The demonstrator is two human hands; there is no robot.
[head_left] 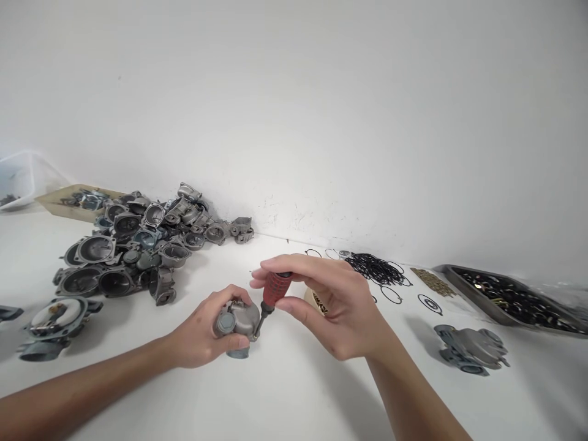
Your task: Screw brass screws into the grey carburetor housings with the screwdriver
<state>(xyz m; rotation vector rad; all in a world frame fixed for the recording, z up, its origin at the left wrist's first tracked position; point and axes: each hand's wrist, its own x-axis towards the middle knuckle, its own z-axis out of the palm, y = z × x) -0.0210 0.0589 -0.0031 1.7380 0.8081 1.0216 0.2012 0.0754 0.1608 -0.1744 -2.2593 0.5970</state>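
My left hand [206,331] is closed around a grey metal carburetor [245,318], steadying it on the white table. In my right hand [328,306] is a short screwdriver [278,288] with a red and black handle, gripped between thumb and fingers. The screwdriver leans, its tip down at a screw on the carburetor's right edge. Several small brass-coloured parts [319,303] show behind my right palm, partly hidden by it; I cannot tell whether they touch the hand.
A heap of float bowls [124,245] lies at left, before a beige tray [68,202]. An open carburetor [50,324] sits front left, another carburetor [473,349] at right. Black rubber rings [376,269], brass pieces [432,280] and a dark metal tray [500,315] line the right back.
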